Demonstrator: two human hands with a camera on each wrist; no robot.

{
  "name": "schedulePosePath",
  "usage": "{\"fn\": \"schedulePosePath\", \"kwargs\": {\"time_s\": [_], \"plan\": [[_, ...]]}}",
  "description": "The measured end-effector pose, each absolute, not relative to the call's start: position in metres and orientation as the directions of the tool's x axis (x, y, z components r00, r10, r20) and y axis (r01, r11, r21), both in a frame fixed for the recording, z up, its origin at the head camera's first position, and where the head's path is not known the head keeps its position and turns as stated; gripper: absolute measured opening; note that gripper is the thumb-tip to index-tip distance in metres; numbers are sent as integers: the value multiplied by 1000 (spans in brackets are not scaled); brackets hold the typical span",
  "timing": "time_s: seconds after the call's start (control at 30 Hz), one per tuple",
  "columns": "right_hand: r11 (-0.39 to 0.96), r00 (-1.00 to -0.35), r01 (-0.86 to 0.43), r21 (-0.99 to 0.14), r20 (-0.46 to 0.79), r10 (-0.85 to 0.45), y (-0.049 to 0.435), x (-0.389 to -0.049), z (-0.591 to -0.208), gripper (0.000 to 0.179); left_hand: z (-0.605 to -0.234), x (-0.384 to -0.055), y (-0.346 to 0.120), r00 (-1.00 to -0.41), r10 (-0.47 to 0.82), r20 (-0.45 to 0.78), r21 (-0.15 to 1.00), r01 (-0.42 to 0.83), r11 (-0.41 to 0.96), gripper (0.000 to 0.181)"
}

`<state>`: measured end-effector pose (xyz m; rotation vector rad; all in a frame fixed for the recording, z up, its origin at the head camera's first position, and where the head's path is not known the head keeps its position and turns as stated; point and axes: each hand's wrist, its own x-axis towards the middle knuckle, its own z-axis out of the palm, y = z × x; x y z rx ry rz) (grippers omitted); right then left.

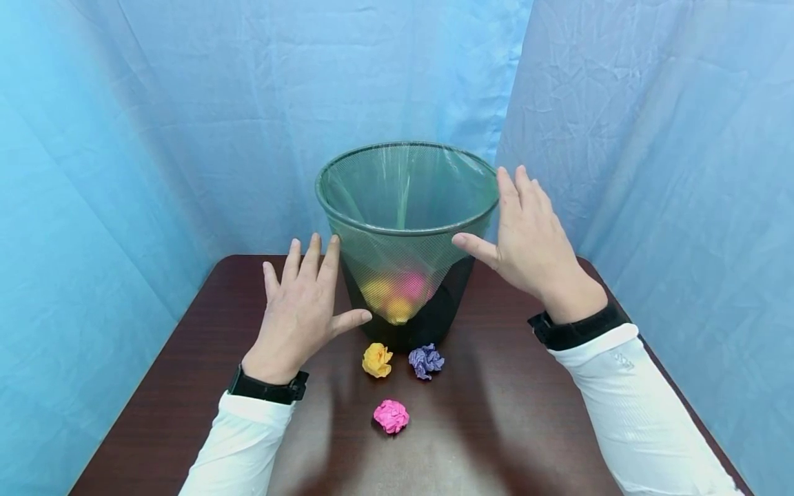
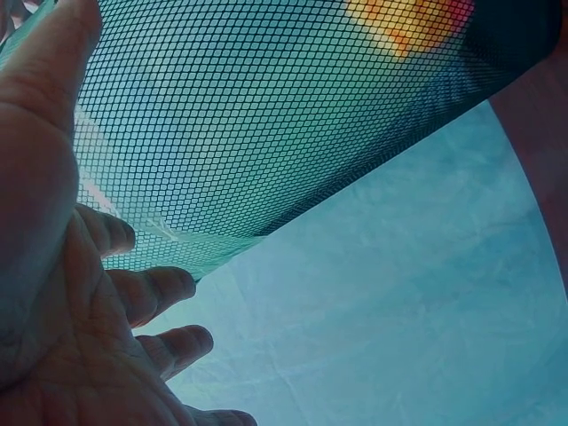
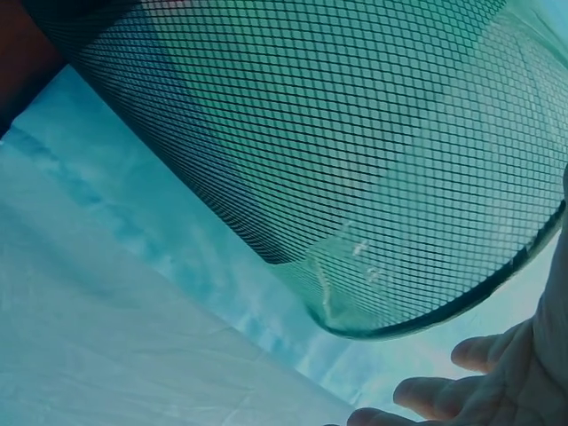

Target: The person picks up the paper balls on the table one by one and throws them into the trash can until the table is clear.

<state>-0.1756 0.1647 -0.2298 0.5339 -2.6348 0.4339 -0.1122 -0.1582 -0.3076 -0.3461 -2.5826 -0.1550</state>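
A black mesh wastebasket [image 1: 449,293] stands upright on the table, lined with a green plastic bag [image 1: 403,186] that folds over its rim. Through the mesh show several yellow and pink paper balls [image 1: 398,310] low in the bag. My left hand [image 1: 299,310] is spread beside the basket's left wall, its fingers straight and holding nothing. On the right, near the rim, my right hand [image 1: 533,241] is likewise spread with fingers extended. Both wrist views show the mesh wall [image 2: 222,115] close to the fingers.
In front of the basket lie a yellow paper ball [image 1: 376,360], a purple paper ball [image 1: 426,362] and, closer to me, a pink paper ball [image 1: 391,417]. The dark brown table [image 1: 205,358] is surrounded by light blue cloth [image 1: 248,103] at the back and sides.
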Motion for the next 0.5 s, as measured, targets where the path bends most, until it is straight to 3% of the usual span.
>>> {"fn": "schedulePosePath", "kwargs": {"time_s": [0.5], "plan": [[884, -838, -417, -211, 467, -283, 171, -175, -252, 114, -312, -112, -158, -846, 210, 491, 50, 268, 962, 119]]}}
